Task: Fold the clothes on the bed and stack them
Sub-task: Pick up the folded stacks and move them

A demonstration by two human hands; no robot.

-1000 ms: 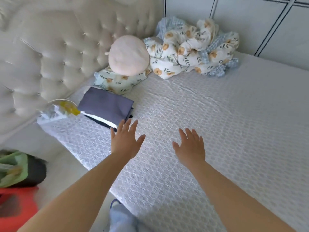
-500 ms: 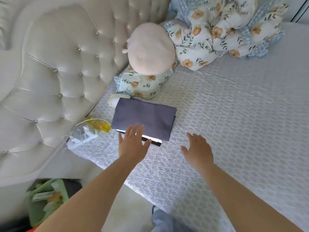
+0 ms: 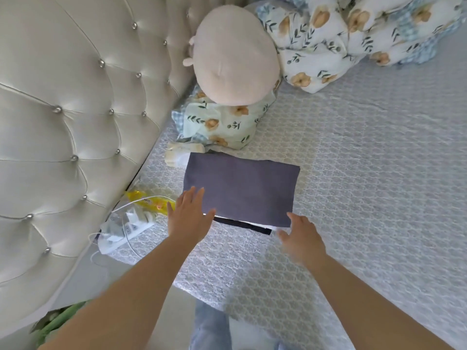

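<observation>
A folded grey garment lies flat on the white patterned bed, on top of a dark and white folded piece whose edge shows beneath it. My left hand has straight fingers and lies over the grey garment's near left corner. My right hand, fingers spread and blurred, is at the near right corner, just touching the stack's edge. Neither hand grips anything.
A round pink cushion rests on a floral pillow by the tufted headboard. A crumpled floral quilt lies at the back. A power strip with cables and a yellow packet sit at the bed's left corner.
Both hands have moved forward to the folded stack, and the view has drawn closer to it. The left hand now lies over the grey garment's corner.
</observation>
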